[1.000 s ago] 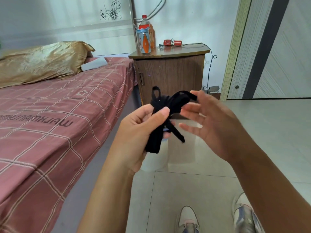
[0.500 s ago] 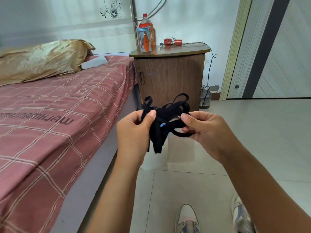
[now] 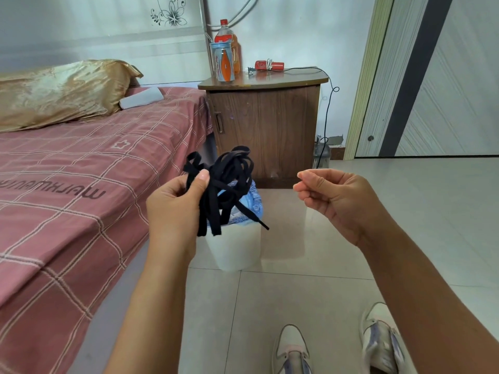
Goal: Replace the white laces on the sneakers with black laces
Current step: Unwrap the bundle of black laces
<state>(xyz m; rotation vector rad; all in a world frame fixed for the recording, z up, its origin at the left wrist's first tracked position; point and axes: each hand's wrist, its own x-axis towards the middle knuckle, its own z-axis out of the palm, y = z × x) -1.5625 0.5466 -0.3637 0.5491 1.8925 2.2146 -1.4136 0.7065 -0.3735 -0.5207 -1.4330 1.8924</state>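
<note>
A tangled bundle of black laces (image 3: 226,182) hangs in front of me at chest height. My left hand (image 3: 175,209) grips it, with the thumb pressed on the strands and one tipped end sticking out to the lower right. My right hand (image 3: 334,201) is held apart to the right of the bundle. Its fingers are curled, thumb against forefinger, and nothing shows between them. Two white sneakers (image 3: 291,349) (image 3: 383,338) with pale lilac panels stand on the floor at the bottom edge; their laces are hard to make out.
A white bin (image 3: 235,249) with a blue patterned liner stands on the tiled floor right behind the laces. A bed with a red checked sheet (image 3: 67,190) fills the left. A wooden bedside cabinet (image 3: 267,128) with bottles stands behind, a door at the right.
My right hand has let go of the lace bundle and drawn away to the right. My left hand still holds the bundle, a little lower and looser than before.
</note>
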